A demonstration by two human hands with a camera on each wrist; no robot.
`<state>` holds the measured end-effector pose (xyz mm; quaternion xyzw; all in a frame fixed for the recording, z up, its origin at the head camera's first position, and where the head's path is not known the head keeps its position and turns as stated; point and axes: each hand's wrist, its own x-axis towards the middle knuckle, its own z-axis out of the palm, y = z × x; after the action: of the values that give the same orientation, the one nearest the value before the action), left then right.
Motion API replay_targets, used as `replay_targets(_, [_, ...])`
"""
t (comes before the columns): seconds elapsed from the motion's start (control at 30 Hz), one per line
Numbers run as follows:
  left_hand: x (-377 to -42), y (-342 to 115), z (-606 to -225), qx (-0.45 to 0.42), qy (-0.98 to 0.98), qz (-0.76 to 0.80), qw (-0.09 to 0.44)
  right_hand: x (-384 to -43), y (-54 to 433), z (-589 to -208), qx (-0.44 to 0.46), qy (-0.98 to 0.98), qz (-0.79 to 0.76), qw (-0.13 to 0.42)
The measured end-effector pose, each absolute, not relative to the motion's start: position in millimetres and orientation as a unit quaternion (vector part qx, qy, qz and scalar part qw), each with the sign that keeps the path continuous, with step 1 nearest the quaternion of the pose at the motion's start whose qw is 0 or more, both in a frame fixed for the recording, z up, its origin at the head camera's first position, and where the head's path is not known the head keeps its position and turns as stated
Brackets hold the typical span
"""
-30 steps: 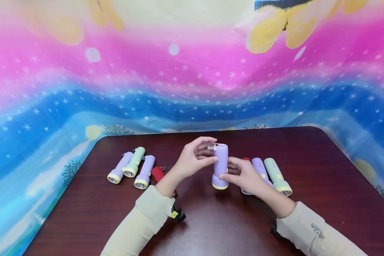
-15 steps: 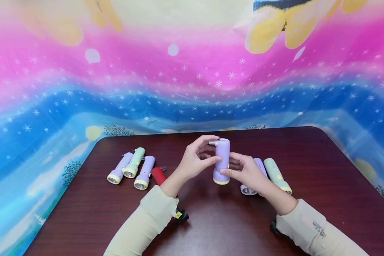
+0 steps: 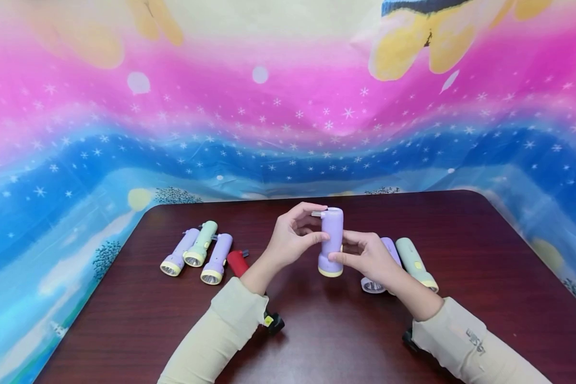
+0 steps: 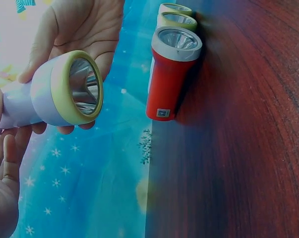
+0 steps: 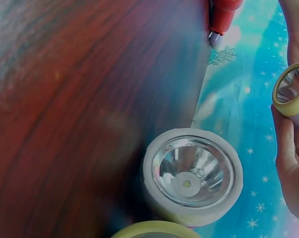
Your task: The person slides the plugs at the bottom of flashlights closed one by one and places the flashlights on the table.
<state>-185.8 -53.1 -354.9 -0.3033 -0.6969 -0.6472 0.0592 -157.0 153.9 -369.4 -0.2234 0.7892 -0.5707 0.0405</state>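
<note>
A purple flashlight (image 3: 333, 229) with a yellow rim is held upright above the table, its lens end down. Metal prongs (image 3: 317, 214) stick out sideways from its upper end. My left hand (image 3: 290, 237) pinches the upper part, thumb on the body and index finger by the top edge and prongs. Lower down, near the head, my right hand (image 3: 369, 256) grips the same flashlight between thumb and fingers. In the left wrist view the flashlight's lens (image 4: 85, 87) faces the camera.
At left lie two purple flashlights, a green flashlight (image 3: 201, 244) between them, and a red flashlight (image 3: 238, 262) partly behind the left arm. Right of the hands lie a green flashlight (image 3: 415, 264), a purple one (image 3: 389, 250) and a red one (image 4: 169, 79) with a whitish rim.
Both hands have raised the purple flashlight slightly over the past second. In the last half second it has barely moved, and the grip looks the same.
</note>
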Motion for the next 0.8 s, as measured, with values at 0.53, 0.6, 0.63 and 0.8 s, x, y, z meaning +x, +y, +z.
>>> replay_targets(0.53, [-189.0, -54.6, -359.6, -0.296, -0.697, -0.652, 0.044, -160.1, 156.5, -370.3, -0.24, 0.795, -0.555, 0.048])
replay_targets(0.6, [-189.2, -55.6, -360.5, -0.294, -0.698, -0.652, 0.04, -160.6, 156.3, -371.3, -0.242, 0.795, -0.554, 0.053])
replay_targets(0.63, [-189.2, -56.0, -360.8, -0.292, -0.698, -0.653, 0.038, -160.8, 156.3, -371.9, -0.243, 0.795, -0.553, 0.055])
replay_targets(0.8, [-189.3, -57.4, -361.9, -0.288, -0.698, -0.655, 0.03, -161.9, 156.4, -373.6, -0.255, 0.791, -0.553, 0.058])
